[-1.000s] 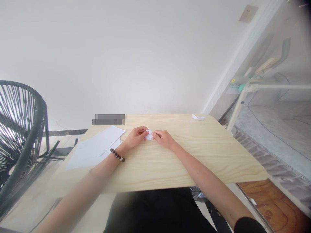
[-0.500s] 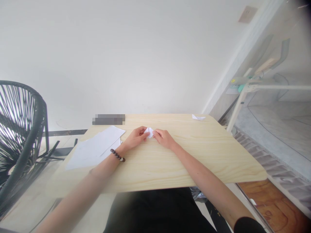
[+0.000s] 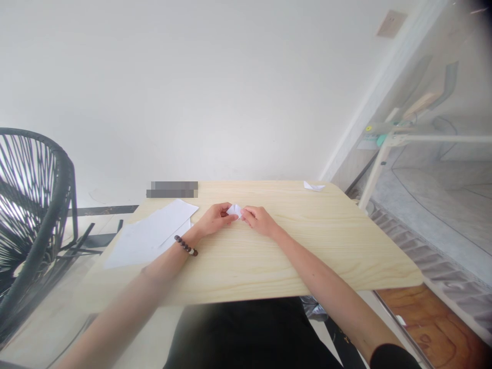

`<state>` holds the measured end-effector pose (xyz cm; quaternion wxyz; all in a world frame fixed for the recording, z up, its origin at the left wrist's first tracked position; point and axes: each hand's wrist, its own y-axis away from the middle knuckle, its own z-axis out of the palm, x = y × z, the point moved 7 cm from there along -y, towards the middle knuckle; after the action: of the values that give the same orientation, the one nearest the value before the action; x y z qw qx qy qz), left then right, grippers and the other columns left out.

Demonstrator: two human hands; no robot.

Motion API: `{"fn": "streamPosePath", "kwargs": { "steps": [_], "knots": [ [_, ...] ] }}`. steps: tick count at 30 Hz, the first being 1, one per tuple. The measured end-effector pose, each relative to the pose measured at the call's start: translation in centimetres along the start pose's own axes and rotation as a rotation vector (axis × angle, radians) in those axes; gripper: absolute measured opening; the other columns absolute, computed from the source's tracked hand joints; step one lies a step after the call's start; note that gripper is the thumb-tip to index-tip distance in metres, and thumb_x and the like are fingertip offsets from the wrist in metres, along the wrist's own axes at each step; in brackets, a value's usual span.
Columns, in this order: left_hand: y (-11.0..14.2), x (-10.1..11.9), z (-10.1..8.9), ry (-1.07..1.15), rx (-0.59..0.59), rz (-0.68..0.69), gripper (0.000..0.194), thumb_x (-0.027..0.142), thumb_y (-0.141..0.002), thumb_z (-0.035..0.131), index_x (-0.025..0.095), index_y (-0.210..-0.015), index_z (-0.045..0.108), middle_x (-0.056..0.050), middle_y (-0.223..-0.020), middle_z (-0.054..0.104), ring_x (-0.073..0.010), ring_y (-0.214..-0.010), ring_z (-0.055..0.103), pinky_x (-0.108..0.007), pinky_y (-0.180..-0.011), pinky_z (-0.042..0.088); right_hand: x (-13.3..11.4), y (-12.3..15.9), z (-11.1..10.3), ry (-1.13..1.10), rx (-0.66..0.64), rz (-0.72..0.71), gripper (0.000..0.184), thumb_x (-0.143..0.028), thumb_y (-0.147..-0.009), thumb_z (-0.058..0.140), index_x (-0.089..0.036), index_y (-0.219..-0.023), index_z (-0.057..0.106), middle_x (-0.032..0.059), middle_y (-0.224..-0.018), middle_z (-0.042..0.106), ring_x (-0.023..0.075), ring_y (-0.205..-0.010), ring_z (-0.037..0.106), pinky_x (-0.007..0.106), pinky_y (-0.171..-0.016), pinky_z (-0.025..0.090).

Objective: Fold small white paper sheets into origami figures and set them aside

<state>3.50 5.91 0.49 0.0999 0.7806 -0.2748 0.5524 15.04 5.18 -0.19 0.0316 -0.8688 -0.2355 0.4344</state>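
Note:
A small folded piece of white paper (image 3: 234, 209) is held between both hands just above the light wooden table (image 3: 292, 251). My left hand (image 3: 214, 219), with a dark bead bracelet (image 3: 186, 246) on its wrist, pinches the paper's left side. The fingers of my right hand (image 3: 260, 220) are closed on the paper's right side. Both hands rest near the middle of the table, knuckles toward the wall.
Several white sheets (image 3: 151, 233) lie on the table's left part. A small folded white paper (image 3: 314, 186) sits at the far right corner. A black wire chair (image 3: 33, 205) stands to the left. A white frame (image 3: 388, 148) stands to the right.
The small folded paper has shifted slightly up and back between the fingertips as the fingers worked it. The arms have stayed in place.

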Motion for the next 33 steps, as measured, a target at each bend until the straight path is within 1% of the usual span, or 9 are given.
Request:
{"fn": "streamPosePath", "kwargs": {
  "steps": [3, 6, 8, 12, 15, 19, 22, 28, 33],
  "knots": [
    [0.0, 0.0, -0.1, -0.009, 0.020, -0.015, 0.027, 0.039, -0.069, 0.052, 0.014, -0.079, 0.054, 0.000, -0.069, 0.055, -0.0105, -0.059, 0.051, -0.022, -0.055, 0.039, -0.5, -0.1, -0.6, 0.010, 0.077, -0.042, 0.030, -0.036, -0.081, 0.033, -0.015, -0.069, 0.051, -0.0029, -0.055, 0.047, 0.0062, -0.048, 0.039, 0.018, -0.048, 0.030],
    [0.0, -0.3, 0.0, -0.054, 0.017, -0.055, 0.029, 0.041, -0.068, 0.052, 0.014, -0.079, 0.053, 0.001, -0.064, 0.054, -0.0114, -0.057, 0.051, -0.022, -0.053, 0.038, -1.1, -0.2, -1.3, 0.002, 0.173, -0.104, 0.021, -0.032, -0.078, 0.039, -0.016, -0.076, 0.051, -0.0004, -0.070, 0.052, 0.0067, -0.056, 0.043, 0.018, -0.053, 0.034],
    [0.1, -0.3, 0.1, -0.099, 0.015, -0.061, 0.029, 0.041, -0.069, 0.050, 0.014, -0.079, 0.053, 0.001, -0.061, 0.054, -0.0118, -0.056, 0.051, -0.022, -0.052, 0.038, -1.2, -0.2, -1.5, -0.001, 0.197, -0.117, 0.019, -0.031, -0.078, 0.040, -0.016, -0.077, 0.051, 0.0009, -0.074, 0.052, 0.0070, -0.058, 0.044, 0.018, -0.055, 0.036],
    [0.4, 0.5, 0.2, -0.188, 0.031, -0.027, 0.030, 0.042, -0.072, 0.045, 0.014, -0.076, 0.053, 0.001, -0.058, 0.054, -0.0113, -0.053, 0.050, -0.022, -0.049, 0.036, -1.2, -0.1, -1.5, 0.014, 0.192, -0.106, 0.018, -0.030, -0.078, 0.040, -0.016, -0.075, 0.052, 0.0012, -0.073, 0.052, 0.0070, -0.057, 0.044, 0.019, -0.054, 0.036],
    [0.4, 1.1, 0.1, -0.218, 0.065, -0.010, 0.031, 0.043, -0.075, 0.041, 0.015, -0.076, 0.054, 0.001, -0.057, 0.054, -0.0112, -0.052, 0.049, -0.021, -0.048, 0.035, -1.2, -0.1, -1.6, 0.018, 0.203, -0.096, 0.018, -0.030, -0.077, 0.040, -0.016, -0.075, 0.052, 0.0015, -0.072, 0.052, 0.0075, -0.058, 0.044, 0.019, -0.054, 0.036],
    [0.4, 1.4, -0.6, -0.204, 0.151, 0.012, 0.031, 0.041, -0.076, 0.039, 0.016, -0.085, 0.053, -0.001, -0.069, 0.058, -0.0105, -0.052, 0.051, -0.022, -0.050, 0.038, -1.1, 0.0, -1.7, 0.028, 0.220, -0.092, 0.019, -0.030, -0.078, 0.040, -0.015, -0.075, 0.052, 0.0011, -0.069, 0.051, 0.0073, -0.056, 0.043, 0.019, -0.053, 0.036],
    [0.3, 1.4, -1.0, -0.207, 0.189, 0.029, 0.028, 0.041, -0.076, 0.040, 0.016, -0.084, 0.053, -0.002, -0.073, 0.059, -0.0100, -0.052, 0.051, -0.022, -0.051, 0.039, -1.0, 0.0, -1.7, 0.028, 0.221, -0.096, 0.019, -0.030, -0.078, 0.040, -0.015, -0.075, 0.052, 0.0007, -0.069, 0.050, 0.0066, -0.053, 0.042, 0.019, -0.051, 0.035],
    [0.3, 1.2, -0.5, -0.164, 0.145, 0.010, 0.029, 0.041, -0.076, 0.041, 0.016, -0.082, 0.052, -0.003, -0.072, 0.059, -0.0115, -0.055, 0.052, -0.021, -0.046, 0.037, -1.3, 0.1, -1.5, 0.039, 0.204, -0.089, 0.017, -0.031, -0.076, 0.043, -0.015, -0.077, 0.051, 0.0011, -0.073, 0.051, 0.0062, -0.053, 0.043, 0.019, -0.051, 0.036],
    [0.3, 1.5, -0.2, -0.147, 0.131, 0.036, 0.028, 0.041, -0.076, 0.042, 0.016, -0.082, 0.053, -0.003, -0.072, 0.059, -0.0118, -0.057, 0.053, -0.023, -0.051, 0.040, -1.4, 0.1, -1.5, 0.062, 0.216, -0.068, 0.015, -0.029, -0.076, 0.043, -0.016, -0.073, 0.051, 0.0007, -0.069, 0.051, 0.0071, -0.053, 0.043, 0.019, -0.051, 0.036]
  ]
}}
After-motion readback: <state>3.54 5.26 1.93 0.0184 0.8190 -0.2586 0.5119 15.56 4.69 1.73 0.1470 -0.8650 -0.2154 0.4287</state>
